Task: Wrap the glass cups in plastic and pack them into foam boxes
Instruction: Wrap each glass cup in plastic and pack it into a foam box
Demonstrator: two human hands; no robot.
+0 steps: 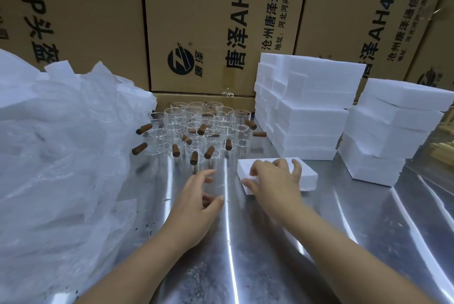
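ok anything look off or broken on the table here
Nothing looks broken or spilled. The only untidy bit is the right foam stack: its layers sit twisted out of line with each other. The glass cups seem to stand upright, with their handles pointing every way.

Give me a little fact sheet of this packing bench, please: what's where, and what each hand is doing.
Surface: shiny metal table
Left hand: fingers curved, near the clear glass cups with brown handles; unclear whether it holds one
Right hand: grips a lone flat white foam box
Right side: stacked white foam boxes
Left side: heap of clear plastic sheeting
Behind: brown cardboard cartons
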